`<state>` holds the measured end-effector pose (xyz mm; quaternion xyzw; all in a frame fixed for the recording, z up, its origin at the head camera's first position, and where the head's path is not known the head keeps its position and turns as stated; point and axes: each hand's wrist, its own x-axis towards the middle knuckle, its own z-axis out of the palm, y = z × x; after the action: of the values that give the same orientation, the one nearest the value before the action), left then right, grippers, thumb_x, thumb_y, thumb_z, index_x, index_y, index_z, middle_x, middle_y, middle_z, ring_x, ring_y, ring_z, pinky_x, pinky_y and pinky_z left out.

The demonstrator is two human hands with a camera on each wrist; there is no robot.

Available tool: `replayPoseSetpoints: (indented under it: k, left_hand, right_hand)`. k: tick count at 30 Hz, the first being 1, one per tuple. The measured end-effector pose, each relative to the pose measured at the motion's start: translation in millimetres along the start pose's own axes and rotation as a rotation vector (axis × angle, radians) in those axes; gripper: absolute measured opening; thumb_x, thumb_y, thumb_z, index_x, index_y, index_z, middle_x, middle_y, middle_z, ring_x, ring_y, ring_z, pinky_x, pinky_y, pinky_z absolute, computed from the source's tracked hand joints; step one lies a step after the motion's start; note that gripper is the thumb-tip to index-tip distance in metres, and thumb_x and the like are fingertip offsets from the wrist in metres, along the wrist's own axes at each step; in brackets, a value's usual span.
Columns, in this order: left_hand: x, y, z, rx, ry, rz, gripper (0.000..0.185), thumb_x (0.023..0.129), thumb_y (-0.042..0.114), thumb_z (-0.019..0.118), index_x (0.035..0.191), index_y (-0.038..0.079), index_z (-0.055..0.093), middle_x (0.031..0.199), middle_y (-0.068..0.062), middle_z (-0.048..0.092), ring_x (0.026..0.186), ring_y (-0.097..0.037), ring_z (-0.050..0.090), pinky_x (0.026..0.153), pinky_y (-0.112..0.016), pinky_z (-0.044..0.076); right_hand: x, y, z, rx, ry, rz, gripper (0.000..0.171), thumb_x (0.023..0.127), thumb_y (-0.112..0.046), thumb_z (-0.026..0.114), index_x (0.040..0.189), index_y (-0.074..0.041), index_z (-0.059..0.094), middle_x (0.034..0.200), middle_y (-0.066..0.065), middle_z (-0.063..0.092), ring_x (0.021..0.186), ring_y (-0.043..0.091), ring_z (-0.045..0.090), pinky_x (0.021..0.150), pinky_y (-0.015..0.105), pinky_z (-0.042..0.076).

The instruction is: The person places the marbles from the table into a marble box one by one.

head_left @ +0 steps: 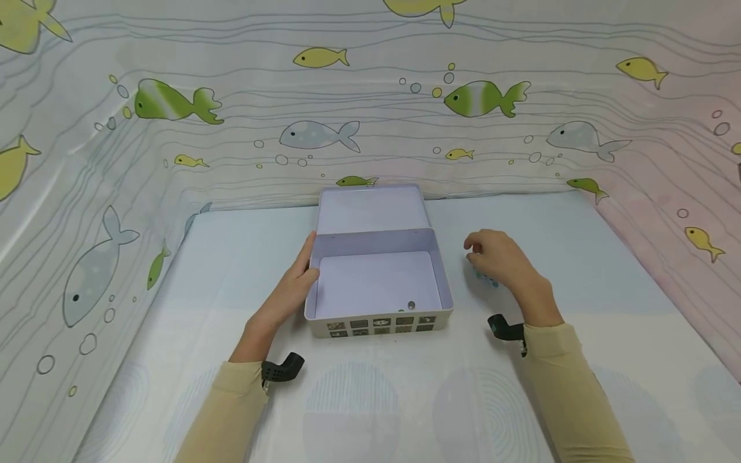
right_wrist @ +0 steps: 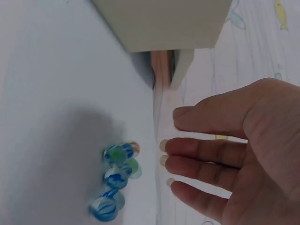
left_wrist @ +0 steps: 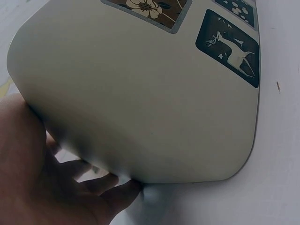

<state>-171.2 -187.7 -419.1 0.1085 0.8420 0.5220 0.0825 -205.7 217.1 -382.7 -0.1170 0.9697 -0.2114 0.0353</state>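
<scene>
Centre frame, the left hand (head_left: 289, 289) lies flat, fingers straight, against the open tin (head_left: 379, 325) (one marble inside). Right of it, the right hand (head_left: 500, 260) hovers loosely open, holding nothing; only its wrist view shows the marbles (right_wrist: 117, 180) beneath.

Marbles (right_wrist: 115, 180) right of tin (head_left: 379, 283)
</scene>
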Motion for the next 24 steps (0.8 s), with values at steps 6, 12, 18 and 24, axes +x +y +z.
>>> replayPoseSetpoints:
  k: [6, 12, 18, 24]
  left_hand:
    - [-4.5, 13.7, -1.6, -0.013, -0.016, -0.033, 0.073, 0.101, 0.009, 0.031, 0.159, 0.03, -0.008, 0.168, 0.006, -0.009, 0.157, -0.022, -0.006, 0.126, -0.053, 0.004]
    - [-14.5, 39.8, -3.8, 0.007, -0.029, -0.043, 0.073, 0.1, 0.008, 0.03, 0.16, 0.018, -0.008, 0.169, -0.006, -0.009, 0.157, -0.028, -0.004, 0.126, -0.054, 0.005]
    - [-7.7, 23.0, -1.6, 0.008, -0.011, -0.037, 0.073, 0.1, 0.01, 0.03, 0.16, 0.025, -0.009, 0.169, 0.0, -0.009, 0.157, -0.026, -0.004, 0.126, -0.054, 0.005]
    - [-6.6, 17.3, -0.7, 0.014, -0.004, -0.018, 0.073, 0.101, 0.011, 0.031, 0.16, 0.029, -0.008, 0.169, 0.002, -0.009, 0.157, -0.024, -0.004, 0.126, -0.054, 0.005]
  right_hand:
    - [-3, 10, 3, -0.051, -0.039, 0.081, 0.021, 0.092, -0.011, 0.057, 0.104, -0.001, 0.071, 0.099, 0.017, 0.067, 0.086, 0.029, 0.059, 0.074, 0.044, 0.05]
    - [-4, 16, 5, -0.063, -0.079, 0.116, 0.021, 0.09, -0.008, 0.056, 0.101, 0.0, 0.071, 0.096, 0.016, 0.069, 0.076, 0.025, 0.059, 0.064, 0.037, 0.049]
    - [-2, 22, 10, -0.052, -0.089, 0.119, 0.02, 0.091, -0.007, 0.057, 0.103, 0.001, 0.07, 0.094, 0.017, 0.069, 0.074, 0.024, 0.059, 0.062, 0.035, 0.049]
    - [1, 27, 16, -0.037, -0.089, 0.123, 0.021, 0.09, -0.005, 0.056, 0.104, 0.002, 0.07, 0.095, 0.017, 0.068, 0.073, 0.024, 0.059, 0.062, 0.034, 0.049]
